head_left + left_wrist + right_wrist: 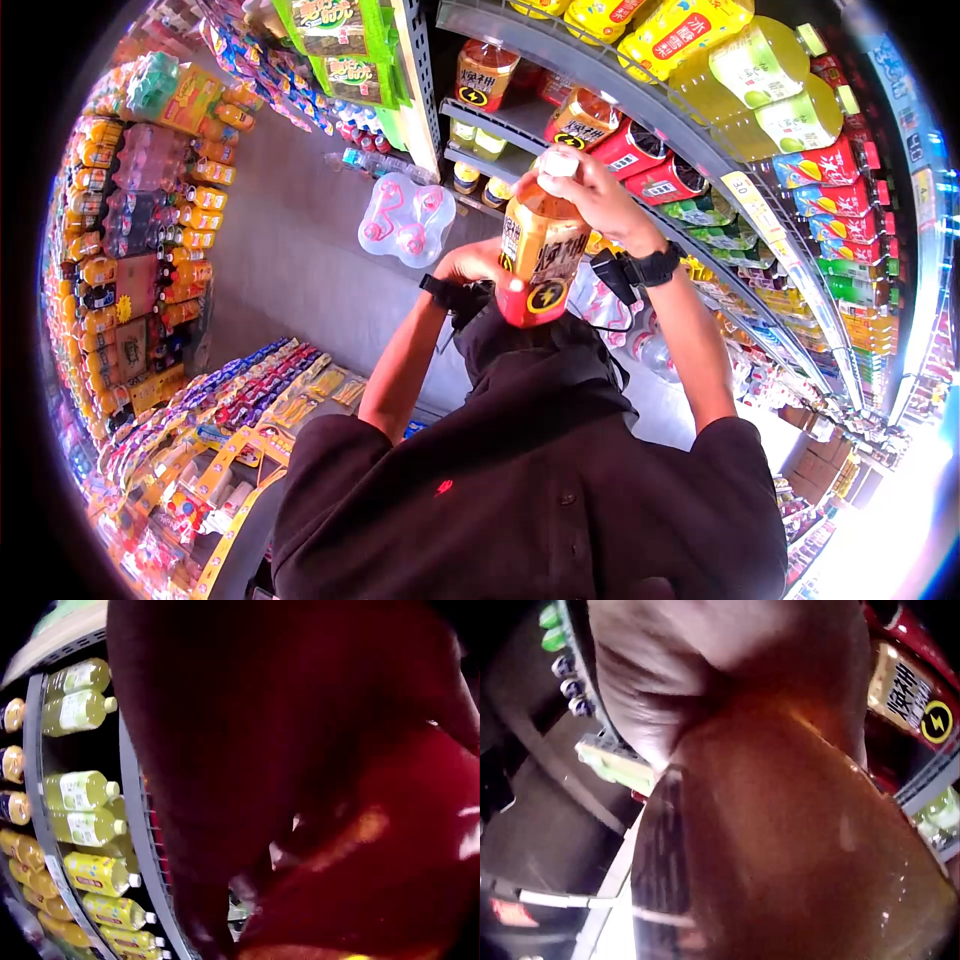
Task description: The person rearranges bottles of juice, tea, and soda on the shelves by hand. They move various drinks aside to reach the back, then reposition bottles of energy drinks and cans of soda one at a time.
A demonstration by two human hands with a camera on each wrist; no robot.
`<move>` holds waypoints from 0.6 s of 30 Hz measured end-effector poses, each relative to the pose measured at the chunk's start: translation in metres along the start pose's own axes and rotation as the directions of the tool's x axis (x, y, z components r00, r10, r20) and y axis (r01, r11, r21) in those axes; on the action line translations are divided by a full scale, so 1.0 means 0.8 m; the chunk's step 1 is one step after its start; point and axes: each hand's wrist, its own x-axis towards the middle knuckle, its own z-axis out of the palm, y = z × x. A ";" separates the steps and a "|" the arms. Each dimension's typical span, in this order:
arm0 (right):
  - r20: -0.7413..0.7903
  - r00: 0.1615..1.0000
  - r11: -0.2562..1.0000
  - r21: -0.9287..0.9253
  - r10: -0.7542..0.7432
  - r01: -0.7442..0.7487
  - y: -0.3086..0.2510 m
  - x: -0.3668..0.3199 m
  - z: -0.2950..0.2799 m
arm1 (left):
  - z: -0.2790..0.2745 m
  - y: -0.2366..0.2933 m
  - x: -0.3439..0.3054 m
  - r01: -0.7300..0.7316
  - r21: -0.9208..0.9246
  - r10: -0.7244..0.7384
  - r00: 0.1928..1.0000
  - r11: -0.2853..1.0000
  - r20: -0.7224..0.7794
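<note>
A large bottle of amber drink (545,245), with a white cap (560,162) and a gold and red label bearing a yellow lightning mark, is held up in front of the chest. My left hand (478,268) holds its side low down, thumb across the label. Up at the neck, my right hand (608,205) grips the bottle just below the cap. In the right wrist view, the right hand (705,660) wraps the top of the amber bottle (780,840). The left wrist view is mostly filled by the dark left hand (217,750) close against red.
Dark shelves at the right hold similar amber bottles (582,118), red packs (630,148) and yellow-green bottles (740,65). A plastic-wrapped pack with pink handles (405,220) stands on the grey floor (290,220). Stacked drinks (140,210) line the left side.
</note>
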 end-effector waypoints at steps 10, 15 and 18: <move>0.035 0.859 0.411 -0.868 -0.512 0.280 -0.008 0.039 0.006 | -0.069 0.029 0.078 -0.046 0.848 0.737 0.520 0.528 -0.431; 0.074 0.838 0.296 -0.916 -0.540 0.271 -0.012 0.075 -0.011 | -0.081 0.073 0.098 0.109 0.837 0.695 0.504 0.537 -0.512; -0.004 0.855 0.382 -0.896 -0.518 0.227 -0.001 0.085 -0.023 | -0.095 0.085 0.107 0.300 0.851 0.721 0.453 0.431 -0.525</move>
